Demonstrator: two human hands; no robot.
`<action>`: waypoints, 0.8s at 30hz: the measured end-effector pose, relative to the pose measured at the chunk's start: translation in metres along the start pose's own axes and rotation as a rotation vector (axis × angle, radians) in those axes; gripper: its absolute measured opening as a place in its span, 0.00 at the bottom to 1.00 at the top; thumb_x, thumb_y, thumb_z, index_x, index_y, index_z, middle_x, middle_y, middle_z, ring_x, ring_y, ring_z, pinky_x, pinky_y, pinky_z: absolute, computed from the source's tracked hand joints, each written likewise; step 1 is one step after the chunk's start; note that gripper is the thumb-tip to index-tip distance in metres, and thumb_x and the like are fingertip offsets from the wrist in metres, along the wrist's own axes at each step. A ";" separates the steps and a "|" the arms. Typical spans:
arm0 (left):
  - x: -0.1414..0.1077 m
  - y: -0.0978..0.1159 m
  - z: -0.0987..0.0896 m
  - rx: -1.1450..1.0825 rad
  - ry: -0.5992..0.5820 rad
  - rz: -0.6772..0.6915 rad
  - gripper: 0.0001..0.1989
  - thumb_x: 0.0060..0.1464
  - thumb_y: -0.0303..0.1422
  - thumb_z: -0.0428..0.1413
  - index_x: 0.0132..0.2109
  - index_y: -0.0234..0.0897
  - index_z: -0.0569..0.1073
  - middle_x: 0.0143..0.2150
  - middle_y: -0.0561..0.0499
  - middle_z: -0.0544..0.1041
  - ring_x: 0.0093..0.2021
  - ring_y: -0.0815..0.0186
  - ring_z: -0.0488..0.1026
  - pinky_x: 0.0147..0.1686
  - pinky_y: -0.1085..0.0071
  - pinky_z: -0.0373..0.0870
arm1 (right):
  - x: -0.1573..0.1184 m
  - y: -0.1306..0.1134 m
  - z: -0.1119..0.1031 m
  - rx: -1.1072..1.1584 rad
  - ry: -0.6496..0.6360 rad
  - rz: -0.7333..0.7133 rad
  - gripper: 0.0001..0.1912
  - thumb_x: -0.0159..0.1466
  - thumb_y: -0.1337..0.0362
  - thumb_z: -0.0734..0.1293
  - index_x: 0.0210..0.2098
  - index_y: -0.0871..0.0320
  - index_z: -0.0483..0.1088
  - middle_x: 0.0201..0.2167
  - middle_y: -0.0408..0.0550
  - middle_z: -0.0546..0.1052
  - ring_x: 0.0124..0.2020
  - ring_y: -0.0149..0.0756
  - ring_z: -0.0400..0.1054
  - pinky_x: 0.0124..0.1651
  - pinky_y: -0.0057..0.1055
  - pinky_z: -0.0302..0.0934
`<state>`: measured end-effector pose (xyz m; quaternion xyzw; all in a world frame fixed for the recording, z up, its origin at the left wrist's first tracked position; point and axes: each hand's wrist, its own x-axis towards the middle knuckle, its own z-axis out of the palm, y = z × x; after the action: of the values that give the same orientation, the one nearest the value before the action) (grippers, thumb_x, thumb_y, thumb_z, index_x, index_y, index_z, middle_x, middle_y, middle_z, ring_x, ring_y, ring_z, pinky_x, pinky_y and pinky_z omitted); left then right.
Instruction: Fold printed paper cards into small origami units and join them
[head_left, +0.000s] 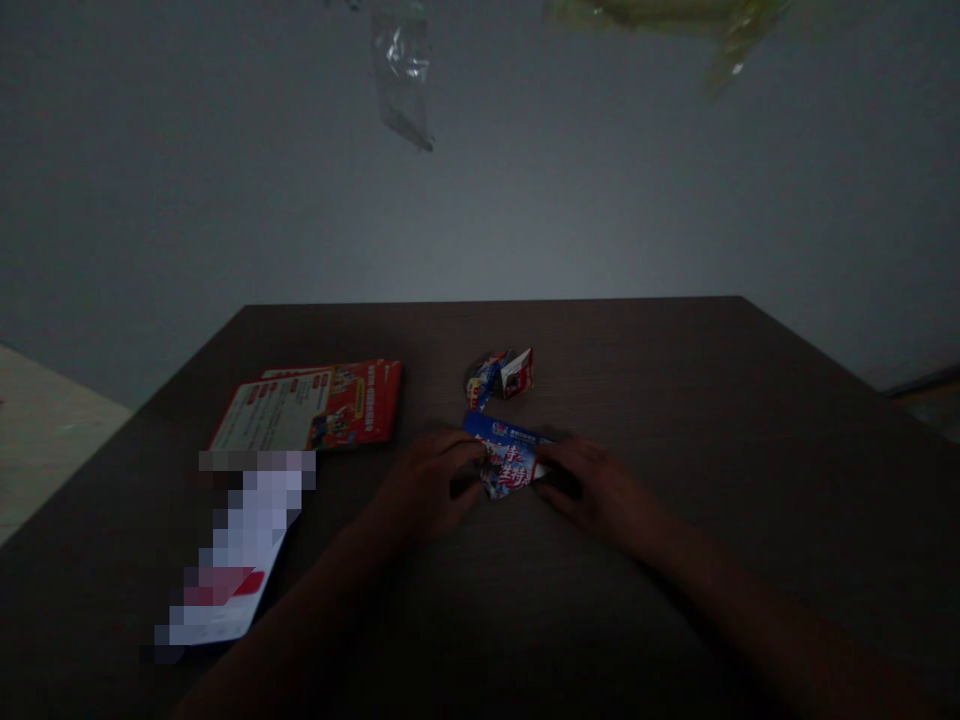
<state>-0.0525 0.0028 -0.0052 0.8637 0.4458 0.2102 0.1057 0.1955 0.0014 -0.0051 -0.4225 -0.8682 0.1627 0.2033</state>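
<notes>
Between my two hands, at the middle of the dark table, lies a folded blue printed leaflet (511, 466) with white and red lettering. My left hand (439, 480) grips its left edge with curled fingers, thumb toward me. At the opposite edge, my right hand (592, 488) pinches the leaflet between thumb and fingers. Parts of both edges are hidden behind the fingertips. Just beyond it sits a small folded printed paper piece (491, 378) in blue, yellow and red, with a white and red flap standing up on its right.
A stack of red and white printed sheets (360, 405) lies on the table (712, 400) to the left. Nearer me is a partly blurred white object with a red patch (247, 583). A grey wall (480, 220) rises behind, with clear plastic (405, 70) hanging on it.
</notes>
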 end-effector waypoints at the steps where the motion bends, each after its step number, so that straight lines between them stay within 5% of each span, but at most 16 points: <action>1: 0.000 0.000 0.000 -0.004 -0.001 -0.002 0.18 0.50 0.31 0.57 0.50 0.36 0.70 0.51 0.45 0.71 0.51 0.60 0.68 0.52 0.62 0.65 | 0.000 0.000 0.000 -0.001 -0.003 0.001 0.19 0.61 0.64 0.65 0.52 0.55 0.65 0.45 0.52 0.74 0.46 0.43 0.67 0.50 0.42 0.62; 9: 0.001 0.000 -0.002 -0.015 -0.026 0.022 0.21 0.48 0.25 0.54 0.51 0.37 0.70 0.52 0.46 0.70 0.52 0.60 0.66 0.53 0.62 0.63 | 0.001 0.000 -0.001 -0.009 -0.004 0.017 0.18 0.60 0.64 0.65 0.50 0.56 0.66 0.44 0.51 0.74 0.45 0.42 0.67 0.50 0.41 0.62; 24: 0.002 0.003 -0.003 -0.048 -0.099 0.067 0.13 0.52 0.28 0.55 0.46 0.39 0.73 0.47 0.47 0.73 0.47 0.60 0.68 0.48 0.62 0.65 | 0.001 0.009 -0.010 0.127 -0.026 -0.059 0.19 0.57 0.69 0.68 0.48 0.57 0.66 0.41 0.50 0.75 0.43 0.38 0.68 0.47 0.38 0.62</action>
<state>-0.0504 0.0020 -0.0012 0.8847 0.4055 0.1814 0.1412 0.2056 0.0089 -0.0002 -0.3807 -0.8709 0.2168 0.2229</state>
